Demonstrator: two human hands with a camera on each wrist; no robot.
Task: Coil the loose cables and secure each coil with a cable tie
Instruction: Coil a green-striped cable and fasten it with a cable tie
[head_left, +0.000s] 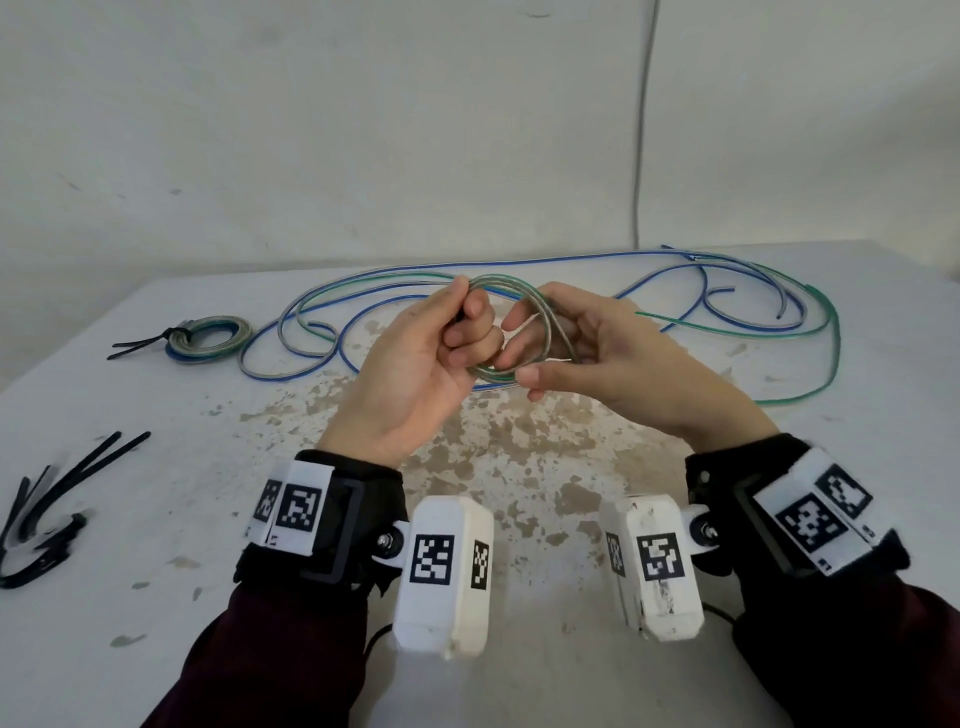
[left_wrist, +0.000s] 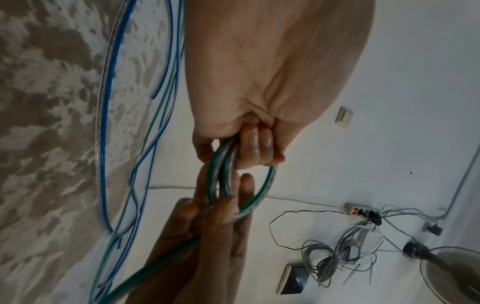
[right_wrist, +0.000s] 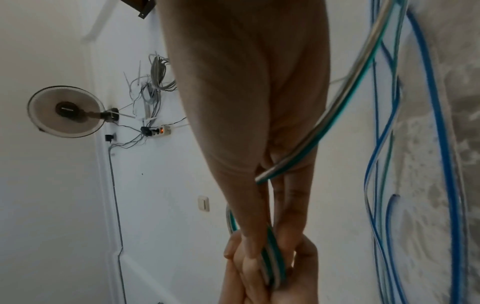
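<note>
Both hands are raised above the middle of the desk (head_left: 156, 597), working a small coil of green-striped clear cable (head_left: 524, 332) between them. The left hand (head_left: 415, 358) has its fingers curled round the coil's left side, thumb on top, gripping the gathered loops; the left wrist view shows those strands passing under the bent fingers (left_wrist: 257, 144). The right hand (head_left: 613, 353) meets it from the other side – thumb and forefinger pinch the lower part of the coil while the remaining fingers lie fairly straight behind the loops, and in the right wrist view the striped strands (right_wrist: 272, 257) run flat between its fingers and the left hand below. From the coil the rest of the green cable (head_left: 826, 338) trails off to the right across the desk in a wide bend, lying loose among the blue-striped cable (head_left: 519, 262), which sprawls in long loops along the far edge. At the far left sits a finished coil (head_left: 210, 338), flat on the desk and bound with a black cable tie (head_left: 145, 343) whose tail sticks out leftward. A bundle of spare black cable ties (head_left: 57, 504) lies near the left edge – well apart from the hands
</note>
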